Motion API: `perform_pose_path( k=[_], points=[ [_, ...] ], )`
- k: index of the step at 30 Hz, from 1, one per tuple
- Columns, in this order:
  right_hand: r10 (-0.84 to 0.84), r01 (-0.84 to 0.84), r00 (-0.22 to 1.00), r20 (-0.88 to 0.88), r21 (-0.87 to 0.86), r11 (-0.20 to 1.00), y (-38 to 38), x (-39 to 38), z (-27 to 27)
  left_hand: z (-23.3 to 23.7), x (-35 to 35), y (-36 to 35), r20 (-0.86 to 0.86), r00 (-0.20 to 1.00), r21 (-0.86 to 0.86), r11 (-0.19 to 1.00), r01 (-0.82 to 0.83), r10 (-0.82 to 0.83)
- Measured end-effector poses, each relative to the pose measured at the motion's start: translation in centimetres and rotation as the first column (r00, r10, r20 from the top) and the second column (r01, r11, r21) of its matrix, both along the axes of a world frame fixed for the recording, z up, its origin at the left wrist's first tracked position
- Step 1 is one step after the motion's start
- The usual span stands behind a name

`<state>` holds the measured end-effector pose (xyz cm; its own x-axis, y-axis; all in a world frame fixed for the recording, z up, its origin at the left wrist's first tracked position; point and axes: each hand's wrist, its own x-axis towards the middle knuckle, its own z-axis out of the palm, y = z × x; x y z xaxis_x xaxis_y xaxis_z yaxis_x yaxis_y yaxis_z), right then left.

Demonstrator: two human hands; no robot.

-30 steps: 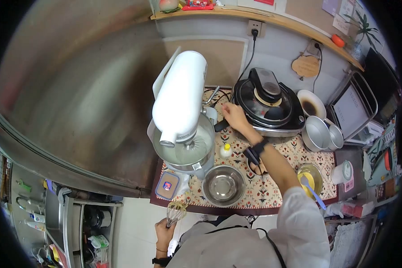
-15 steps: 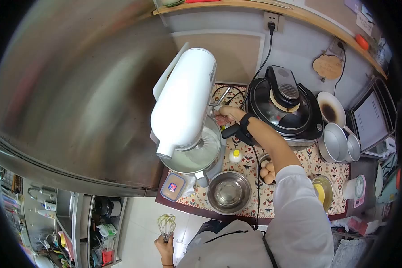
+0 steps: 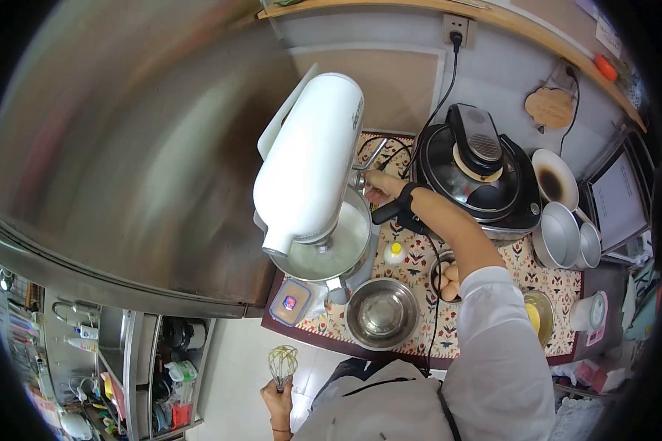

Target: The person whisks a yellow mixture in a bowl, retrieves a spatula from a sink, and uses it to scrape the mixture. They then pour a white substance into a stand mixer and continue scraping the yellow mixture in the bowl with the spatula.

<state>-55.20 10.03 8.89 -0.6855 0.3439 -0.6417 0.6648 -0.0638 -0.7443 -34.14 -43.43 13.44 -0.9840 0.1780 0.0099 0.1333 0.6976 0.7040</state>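
My left hand (image 3: 277, 400) is closed around the handle of a wire balloon whisk (image 3: 282, 361), held upright over the floor with yellowish residue on its wires. My right hand (image 3: 381, 187) reaches to the side of a white stand mixer (image 3: 309, 158), its fingers closed at a metal knob (image 3: 359, 181); the fingertips are partly hidden. Under the mixer head sits a metal mixing bowl (image 3: 338, 278) containing a pale white mixture (image 3: 349, 239). The mixer's wire attachment is not distinct inside it. A small white bottle with a yellow cap (image 3: 395, 253) stands close by.
A steel bowl (image 3: 382, 314), a bowl of eggs (image 3: 449, 282) and a lidded plastic box (image 3: 289, 303) stand along the table's front. A black electric griddle (image 3: 469, 169) is behind my right arm, cake pans (image 3: 557, 235) farther right. A large steel appliance (image 3: 125, 162) borders the left.
The wires of the mixer's attachment, distinct in the bowl before, no longer show clearly. The whole view has shifted slightly. My right hand remains at the knob, and the left still holds the whisk.
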Motion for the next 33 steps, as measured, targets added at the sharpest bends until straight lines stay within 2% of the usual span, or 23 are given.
perform_pose_path(
  k=[4,5,8,11,14,15,18,19,22,25,26,27,29,30,32,33],
  points=[
    [-0.093,0.093,0.992,-0.09,-0.005,0.996,0.4,-0.6,-0.9,-0.6,0.0,-0.5,0.015,1.0,-0.002,1.0,-0.024,0.024],
    [-0.086,0.087,0.995,-0.052,0.003,0.996,0.3,-0.9,-0.8,-0.6,0.0,-0.5,0.008,1.0,0.007,1.0,-0.021,0.021],
    [-0.073,0.077,0.997,-0.04,0.105,0.991,0.6,-1.1,-1.2,-0.3,-0.1,-0.3,-0.003,1.0,0.026,1.0,-0.014,0.014],
    [-0.027,0.053,0.995,-0.098,0.275,0.96,1.5,-1.4,-1.5,-0.2,-0.3,-0.2,0.006,1.0,0.032,0.999,0.002,-0.003],
    [-0.148,0.258,0.963,-0.224,0.62,0.741,1.9,-1.3,-0.2,-0.5,-1.0,-0.3,0.009,0.998,0.042,0.997,0.059,-0.059],
    [-0.177,0.361,0.927,-0.331,0.66,0.659,1.7,-0.6,0.1,-0.4,-1.4,-0.1,0.009,0.996,0.045,0.995,0.085,-0.085],
    [-0.13,0.218,0.971,-0.2,0.519,0.827,0.6,1.7,3.6,-1.0,-2.2,-0.6,-0.008,0.987,0.066,0.985,0.162,-0.162],
    [-0.034,0.093,0.988,-0.153,0.398,0.913,0.9,2.1,4.1,-1.3,-2.6,-0.6,-0.018,0.983,0.077,0.98,0.185,-0.184],
    [-0.123,0.156,0.979,-0.164,0.21,0.965,0.0,2.7,4.0,-1.6,-3.1,-1.1,-0.021,0.978,0.083,0.974,0.208,-0.207],
    [-0.106,0.187,0.965,-0.238,0.347,0.919,-0.7,2.0,3.9,-1.4,-3.1,-1.4,-0.007,0.982,0.156,0.97,0.187,-0.188],
    [-0.098,0.206,0.957,-0.272,0.403,0.892,-0.7,2.0,3.7,-1.4,-3.2,-1.6,-0.016,0.981,0.129,0.973,0.193,-0.193],
    [-0.065,0.223,0.957,-0.284,0.572,0.79,-0.5,2.0,3.5,-1.3,-3.3,-1.8,-0.019,0.98,0.104,0.974,0.2,-0.199],
    [-0.102,0.415,0.873,-0.477,0.617,0.668,-1.0,4.0,4.5,-1.5,-3.6,-2.0,-0.017,0.973,0.106,0.967,0.231,-0.23],
    [-0.112,0.516,0.813,-0.572,0.616,0.595,-1.2,5.4,5.4,-1.8,-3.9,-1.8,-0.014,0.966,0.13,0.957,0.258,-0.259],
    [-0.144,0.665,0.626,-0.766,0.428,0.612,-1.7,10.1,7.6,-3.1,-4.9,-1.9,0.035,0.934,0.136,0.928,0.347,-0.355],
    [-0.222,0.707,0.525,-0.822,0.276,0.651,-3.6,13.8,10.1,-3.1,-5.3,-1.4,0.041,0.906,0.143,0.9,0.411,-0.421]
  ],
)
